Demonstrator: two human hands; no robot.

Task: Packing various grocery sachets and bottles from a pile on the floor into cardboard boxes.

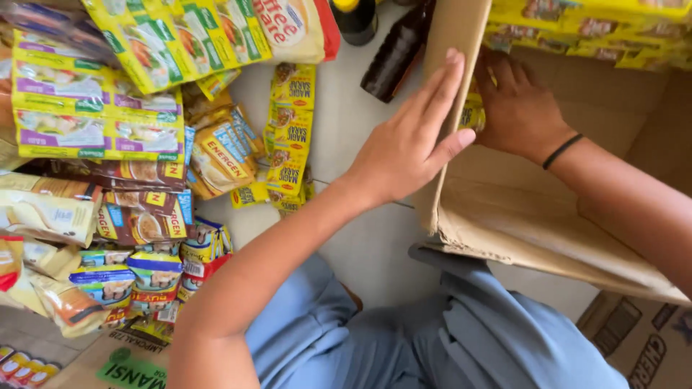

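Landmark: the cardboard box [519, 216], lying open on the floor [360, 245] just ahead of my knees.

Left hand [411, 140] lay flat against the outside of the box's near flap. Fingers [440, 83] straight, close together, pressed on the cardboard, thumb spread toward the flap edge. They held nothing, just braced the flap.

Right hand [515, 108] was inside the box, right behind that same flap. Fingers curled down around a small yellow packet [472, 112] at the flap edge. The flap hid most of the packet, so I couldn't tell how firm the grip was. Black band [562, 150] on that wrist.

Rows of yellow packets [591, 29] sat along the far side of the box, inside it, well apart from the right hand.

Outside the box, left of the flap: a strip of yellow sachets [288, 130] lay on the floor, near the left forearm. Further left, a heap of drink-mix sachets [220, 155] and strips of green-and-purple packets [94, 108]. Two dark bottles [393, 54] lay just beyond the flap's far end, one nearly touching it.

Blue trousers [447, 338] at the box's near side. A second printed carton [641, 346] sat below the box's right corner.
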